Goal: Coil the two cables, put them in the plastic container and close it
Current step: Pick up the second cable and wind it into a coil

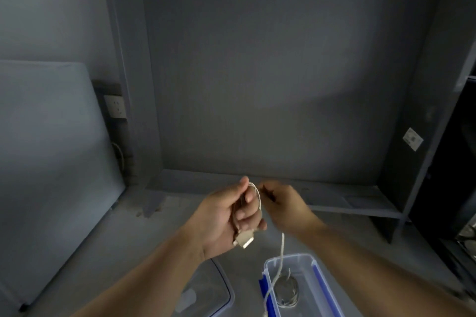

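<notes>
My left hand [226,219] is closed around loops of a white cable [258,199], and the cable's beige plug [244,238] sticks out below the palm. Just to its right, my right hand [286,206] pinches the same cable; the free end hangs down past the hand over the clear plastic container [313,265] with blue clips. A second cable [287,291] lies coiled inside the container. The clear lid [221,283] lies flat on the table left of the container.
A grey three-sided screen [270,72] stands behind the grey table [128,234], with a low shelf [355,203] at its base on the right. A wall socket [116,106] is at the left. Dark equipment [453,188] fills the right edge.
</notes>
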